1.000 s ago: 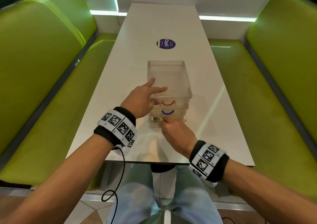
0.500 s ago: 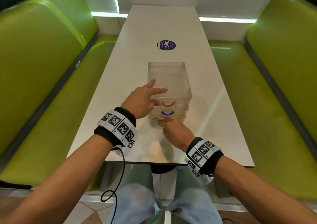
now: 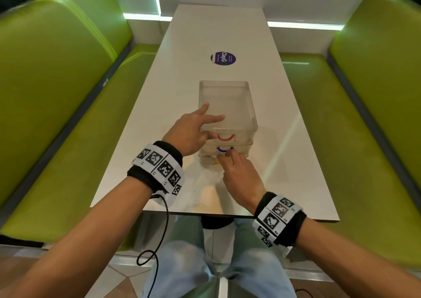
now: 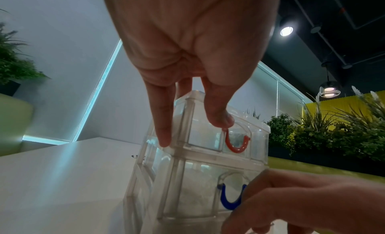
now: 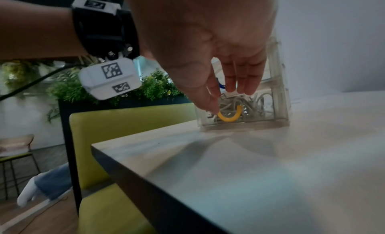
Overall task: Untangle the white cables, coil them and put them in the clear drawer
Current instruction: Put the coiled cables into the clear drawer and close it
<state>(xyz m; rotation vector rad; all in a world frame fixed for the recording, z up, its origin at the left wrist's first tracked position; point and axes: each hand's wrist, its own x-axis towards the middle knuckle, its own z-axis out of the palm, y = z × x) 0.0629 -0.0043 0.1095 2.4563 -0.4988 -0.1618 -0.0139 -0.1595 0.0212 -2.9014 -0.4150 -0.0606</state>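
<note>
A clear three-drawer unit [image 3: 227,97] stands on the white table [image 3: 193,37]. Its handles are red [image 4: 236,144], blue [image 4: 228,199] and yellow [image 5: 229,116]. The white cables [image 5: 254,104] lie bunched inside the bottom drawer, behind the yellow handle. My left hand [image 3: 205,124] rests on the unit's top with straight fingers, its thumb on the front beside the red handle. My right hand [image 5: 227,92] has straight fingers against the bottom drawer's front, thumb tip beside the yellow handle. All three drawers look pushed in.
A round purple sticker [image 3: 223,58] lies on the table beyond the unit. Green padded benches run along both sides, left [image 3: 57,115] and right [image 3: 364,126]. The table's near edge [image 3: 214,214] is just behind my right wrist.
The bottom drawer stood slightly pulled out a second ago. My right hand has moved forward against it and the drawer now sits in. The left hand has stayed on the unit's top.
</note>
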